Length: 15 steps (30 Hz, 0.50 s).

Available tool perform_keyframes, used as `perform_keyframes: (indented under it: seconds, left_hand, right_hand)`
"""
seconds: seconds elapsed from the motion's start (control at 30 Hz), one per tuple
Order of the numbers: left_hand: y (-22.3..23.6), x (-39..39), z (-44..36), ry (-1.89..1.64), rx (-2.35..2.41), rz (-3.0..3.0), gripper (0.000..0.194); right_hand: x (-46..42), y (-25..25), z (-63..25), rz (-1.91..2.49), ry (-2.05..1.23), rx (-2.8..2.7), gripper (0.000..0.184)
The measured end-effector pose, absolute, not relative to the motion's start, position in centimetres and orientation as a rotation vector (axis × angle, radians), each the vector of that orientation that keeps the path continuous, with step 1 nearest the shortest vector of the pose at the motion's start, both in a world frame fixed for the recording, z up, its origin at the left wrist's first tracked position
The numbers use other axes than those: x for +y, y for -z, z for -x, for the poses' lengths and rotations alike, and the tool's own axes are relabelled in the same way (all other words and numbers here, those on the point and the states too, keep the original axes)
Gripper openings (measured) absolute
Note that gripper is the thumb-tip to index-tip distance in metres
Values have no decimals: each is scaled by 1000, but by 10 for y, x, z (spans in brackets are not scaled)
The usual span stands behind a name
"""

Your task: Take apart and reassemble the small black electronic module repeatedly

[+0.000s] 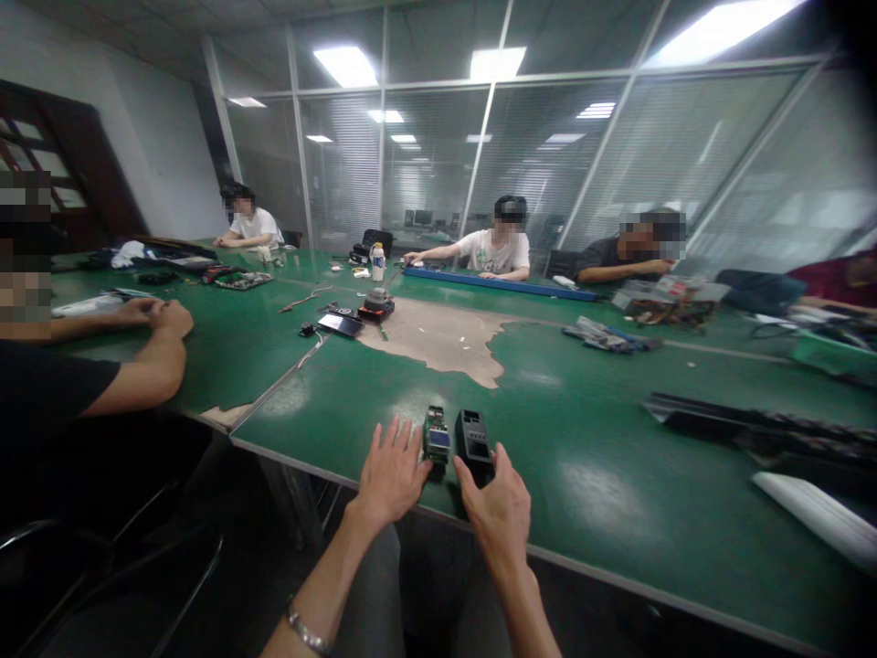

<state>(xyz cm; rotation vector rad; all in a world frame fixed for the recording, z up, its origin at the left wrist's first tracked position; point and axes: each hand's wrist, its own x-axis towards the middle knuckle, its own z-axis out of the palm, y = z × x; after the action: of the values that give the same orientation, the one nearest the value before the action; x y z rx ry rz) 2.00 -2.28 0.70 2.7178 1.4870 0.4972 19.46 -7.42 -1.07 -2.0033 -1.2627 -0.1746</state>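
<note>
A small green circuit board with a dark blue display lies near the table's front edge. My left hand rests flat at its left side, fingers stretched out, the thumb close to the board's near end. Just to the right of the board lies a black plastic housing with rectangular openings. Around the housing's near end is my right hand, with the thumb on its left side and the fingers on its right. That hand partly hides the near end.
The green table has a torn patch of bare board. Beyond the hands lie a dark device with a lit screen, a bottle and a long blue bar. Gloves and black strips lie right. Several people sit around.
</note>
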Motion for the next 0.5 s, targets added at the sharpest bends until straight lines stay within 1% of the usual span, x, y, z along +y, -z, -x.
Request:
perform_keyframes:
  seconds: [0.27, 0.5]
  left_hand:
    - [-6, -22, -20, -499, 1497, -2738, 57]
    - [-4, -22, -20, -507, 1498, -2739, 58]
  right_hand:
    - [-72, 11, -196, 2021, 200, -1284, 78]
    - [-72, 9, -197, 2010, 179, -1296, 62]
